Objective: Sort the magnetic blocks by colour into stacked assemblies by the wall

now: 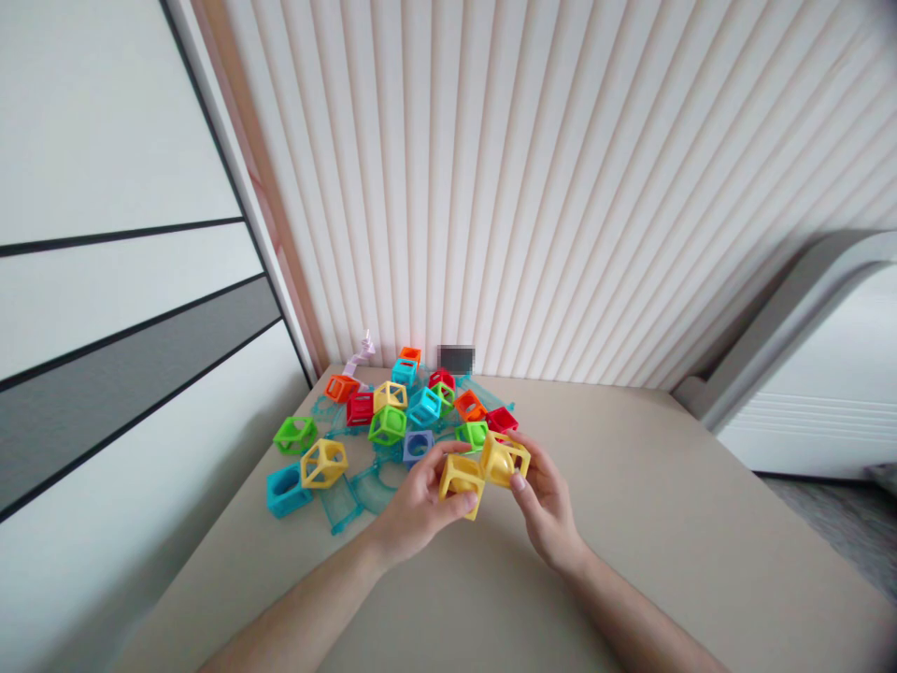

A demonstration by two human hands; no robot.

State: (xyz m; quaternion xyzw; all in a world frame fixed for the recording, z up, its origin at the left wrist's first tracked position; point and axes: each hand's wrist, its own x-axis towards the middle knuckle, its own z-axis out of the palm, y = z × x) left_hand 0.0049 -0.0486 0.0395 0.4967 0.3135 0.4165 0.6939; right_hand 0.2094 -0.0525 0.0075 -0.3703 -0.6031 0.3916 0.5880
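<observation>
My left hand point(419, 505) grips a yellow open-framed toy cube point(461, 483), thumb on its near side and fingers behind. In my right hand point(550, 509) is a second yellow cube point(503, 460) with a rounded piece inside, its thumb at the lower right corner. Both cubes are tilted and held close together above the table; whether they touch at the corners I cannot tell. Just behind them lie a green cube point(472, 436) and a red cube point(503, 420). A blue-violet cube point(419, 448) sits beyond my left fingers.
A pile of colored cubes, including a light-blue one point(288, 490) and another yellow one point(323, 464), covers the table's point(631, 505) left part. Clear teal track pieces point(341, 506) lie among them. A pale purple piece point(363, 350) and a dark pixelated rectangle point(456, 360) are near the ribbed wall.
</observation>
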